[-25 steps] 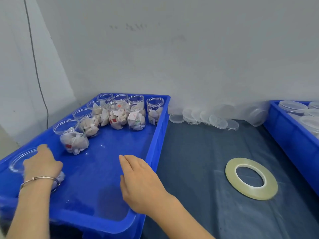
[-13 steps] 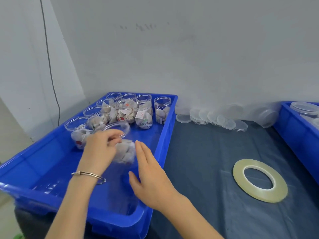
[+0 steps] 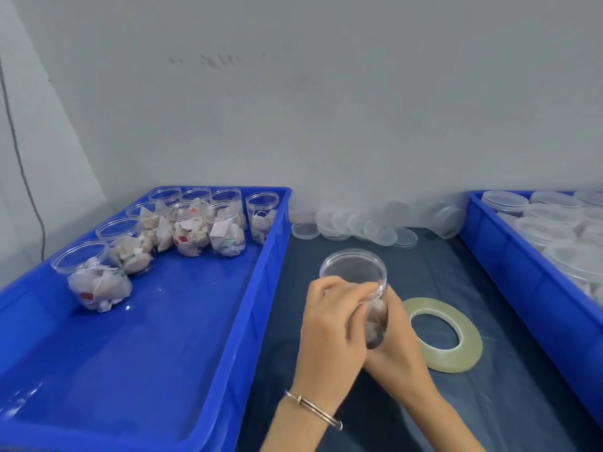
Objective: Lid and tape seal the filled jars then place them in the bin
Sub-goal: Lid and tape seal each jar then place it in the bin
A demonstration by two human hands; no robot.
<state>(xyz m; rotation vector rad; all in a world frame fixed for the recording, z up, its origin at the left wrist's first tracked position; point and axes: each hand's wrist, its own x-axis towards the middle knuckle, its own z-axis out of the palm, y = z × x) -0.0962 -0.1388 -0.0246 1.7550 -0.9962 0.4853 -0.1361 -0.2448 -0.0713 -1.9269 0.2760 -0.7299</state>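
A clear open-topped filled jar point(image 3: 359, 272) is held over the dark mat between the two bins, tilted toward me. My left hand point(image 3: 329, 324) grips its left side near the rim, and my right hand point(image 3: 396, 340) wraps its lower right side. A ring of clear tape point(image 3: 439, 334) lies flat on the mat just right of my hands. Loose clear lids point(image 3: 368, 225) are piled against the back wall. Several more open filled jars point(image 3: 192, 225) stand in the left blue bin point(image 3: 251, 308).
The right blue bin point(image 3: 522, 272) holds several lidded jars point(image 3: 551, 230). A dark mat point(image 3: 489, 402) covers the table between the bins. A black cable point(image 3: 19, 158) runs down the wall at left. A bracelet sits on my left wrist.
My left hand lifted a filled jar out of the left bin and carried it right over the mat. My right hand came from the bin's edge to close on the jar.
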